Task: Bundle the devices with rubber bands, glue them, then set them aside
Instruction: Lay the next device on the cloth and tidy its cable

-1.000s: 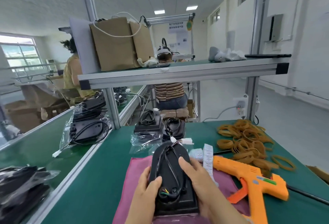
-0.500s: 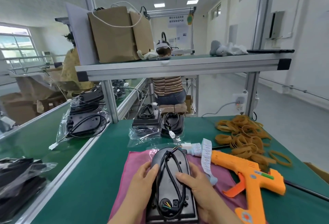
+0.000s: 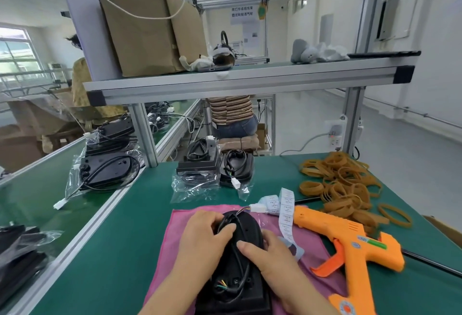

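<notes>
Hands grip one device (image 3: pixel 250 226): left hand (image 3: pixel 200 237), right hand (image 3: pixel 272 262); one glue gun (image 3: pixel 350 237) beside.

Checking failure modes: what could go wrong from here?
No band holds the cable on the device yet; the rubber bands lie far right, so freeing the right hand or left hand may let the coil spring loose. The glue gun has its tip beside the label strip and pink cloth; if hot, it might stick them.
</notes>
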### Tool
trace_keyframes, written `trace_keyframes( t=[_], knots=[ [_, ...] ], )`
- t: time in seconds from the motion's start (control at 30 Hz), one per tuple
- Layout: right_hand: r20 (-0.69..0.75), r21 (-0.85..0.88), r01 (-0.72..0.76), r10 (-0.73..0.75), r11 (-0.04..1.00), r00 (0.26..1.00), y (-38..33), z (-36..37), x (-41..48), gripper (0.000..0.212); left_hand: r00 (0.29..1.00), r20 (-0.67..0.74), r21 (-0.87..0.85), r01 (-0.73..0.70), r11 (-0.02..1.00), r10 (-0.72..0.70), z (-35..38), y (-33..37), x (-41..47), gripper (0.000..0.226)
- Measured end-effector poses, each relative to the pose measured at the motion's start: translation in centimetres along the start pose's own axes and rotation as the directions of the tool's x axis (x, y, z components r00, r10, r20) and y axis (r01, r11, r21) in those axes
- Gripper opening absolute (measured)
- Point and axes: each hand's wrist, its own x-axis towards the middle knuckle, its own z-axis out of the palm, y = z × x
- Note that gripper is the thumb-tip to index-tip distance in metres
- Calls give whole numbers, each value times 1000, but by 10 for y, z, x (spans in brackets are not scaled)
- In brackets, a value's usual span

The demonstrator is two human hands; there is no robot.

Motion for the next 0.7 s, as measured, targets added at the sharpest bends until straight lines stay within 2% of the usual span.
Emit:
trace_keyframes(
  t=[0.07,0.17,0.27,0.33,0.5,0.6,0.7],
  knots=[
    [11,5,11,-11,1000,1000,0,0,0,63,999,21,46,28,999,-29,-1,6,9,18],
    [26,17,39,-39,999,999,2,-1,0,68,982,156,91,93,992,-106,-7,8,23,16],
    [47,36,93,-94,995,994,4,-2,0,65,941,297,-104,199,974,-160,-12,8,32,23],
    [67,29,125,-127,992,990,4,-2,0,61,926,351,-169,210,963,-140,-13,9,32,32],
    [80,78,120,-126,990,989,4,-1,2,45,952,292,-181,154,971,-97,-9,9,28,19],
    [79,106,128,-136,986,988,5,0,3,27,959,256,-261,187,947,-118,-13,6,29,13],
    [70,124,129,-138,984,988,6,1,3,27,969,175,-307,221,926,-173,-16,1,29,13]
  ],
)
